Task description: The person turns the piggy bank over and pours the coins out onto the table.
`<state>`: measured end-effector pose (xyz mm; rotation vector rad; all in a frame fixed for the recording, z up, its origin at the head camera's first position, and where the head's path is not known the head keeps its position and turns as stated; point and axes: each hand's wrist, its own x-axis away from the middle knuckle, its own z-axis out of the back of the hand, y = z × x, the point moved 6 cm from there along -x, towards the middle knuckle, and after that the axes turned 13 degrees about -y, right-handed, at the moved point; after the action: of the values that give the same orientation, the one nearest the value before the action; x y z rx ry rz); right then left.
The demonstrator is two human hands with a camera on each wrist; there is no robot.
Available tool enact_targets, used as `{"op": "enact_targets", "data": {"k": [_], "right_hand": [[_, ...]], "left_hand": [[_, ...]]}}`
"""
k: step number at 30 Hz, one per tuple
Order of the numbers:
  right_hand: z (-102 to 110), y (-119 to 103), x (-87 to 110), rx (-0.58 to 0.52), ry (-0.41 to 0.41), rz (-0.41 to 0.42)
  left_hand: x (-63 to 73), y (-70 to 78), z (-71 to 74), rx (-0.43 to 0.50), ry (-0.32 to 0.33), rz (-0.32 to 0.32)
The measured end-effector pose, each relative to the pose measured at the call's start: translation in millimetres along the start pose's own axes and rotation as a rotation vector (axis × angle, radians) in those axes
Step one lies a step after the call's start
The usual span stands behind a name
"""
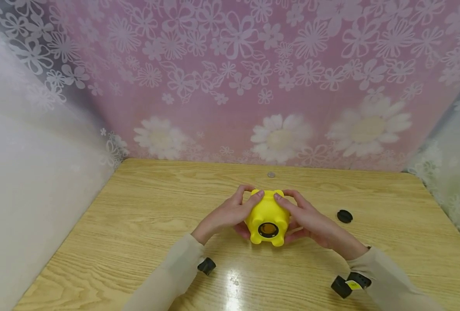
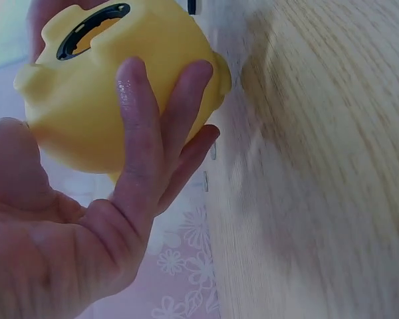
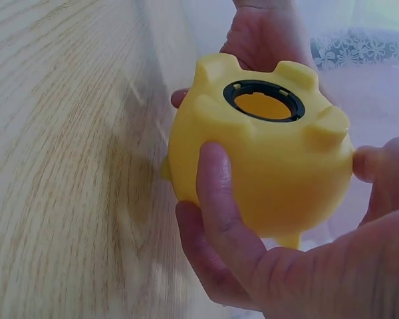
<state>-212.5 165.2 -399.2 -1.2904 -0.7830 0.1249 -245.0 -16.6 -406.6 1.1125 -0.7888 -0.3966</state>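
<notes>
Both hands hold a yellow piggy bank [image 1: 268, 208] just above the table, tipped so its four-footed underside faces the head camera. A black ring [image 3: 294, 106] frames the round uncovered hole in that underside, and yellow inner wall shows through it. My left hand [image 1: 230, 214] grips one side, thumb on top and fingers [image 2: 143, 126] spread along the body. From the other side my right hand [image 1: 311, 220] grips it the same way, with fingers [image 3: 219, 193] pressed along its wall. The bank's face is turned away and hidden.
A round black plug [image 1: 344, 216] lies on the wooden table [image 1: 144, 224] to the right. Behind the bank, a silver coin [image 1: 271, 174] lies near the back edge. Flowered cloth [image 1: 214, 108] hangs behind the table. Black devices [image 1: 341, 287] are strapped at the wrists.
</notes>
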Motion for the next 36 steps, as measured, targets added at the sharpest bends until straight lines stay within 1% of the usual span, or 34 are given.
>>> {"op": "enact_targets", "data": {"k": [4,7,10,12,15,17,20,24,26,29,32,34,36], "right_hand": [[0.1,-0.5,0.0,0.002,-0.006,0.010],[2.9,-3.1,-0.5,0.011,0.011,0.043],[7.0,-7.6,-1.6,0.027,0.038,0.090],[9.9,-11.5,-1.8,0.041,0.058,0.132],[14.0,-17.0,-0.7,0.088,0.099,0.210],[15.5,-19.7,0.9,0.146,0.127,0.293],[14.5,-22.7,4.1,0.265,0.176,0.488],[8.9,-25.7,11.5,0.478,0.253,0.790],[6.4,-27.1,15.4,0.580,0.293,0.887],[4.3,-29.5,18.5,0.662,0.318,0.969],[2.8,-31.8,19.2,0.700,0.322,1.022],[1.4,-33.4,19.3,0.720,0.317,1.079],[-0.4,-35.2,20.1,0.773,0.331,1.149]], "left_hand": [[-0.1,-0.8,1.1,0.002,-0.010,0.001],[-1.8,0.6,2.2,0.024,-0.028,-0.036],[-3.6,3.3,3.8,0.046,-0.038,-0.098],[-4.4,6.2,4.3,0.054,-0.044,-0.152],[-4.1,12.1,4.8,0.015,-0.032,-0.249],[-3.1,16.4,4.7,-0.028,-0.016,-0.323],[-0.4,22.0,5.0,-0.121,0.033,-0.439],[6.8,30.9,4.2,-0.321,0.106,-0.616],[10.8,35.4,3.5,-0.427,0.142,-0.697],[15.5,40.0,3.3,-0.548,0.193,-0.775],[18.0,41.6,3.2,-0.646,0.242,-0.809],[19.0,41.9,2.7,-0.692,0.267,-0.826],[20.3,42.4,1.7,-0.732,0.289,-0.850]]}}
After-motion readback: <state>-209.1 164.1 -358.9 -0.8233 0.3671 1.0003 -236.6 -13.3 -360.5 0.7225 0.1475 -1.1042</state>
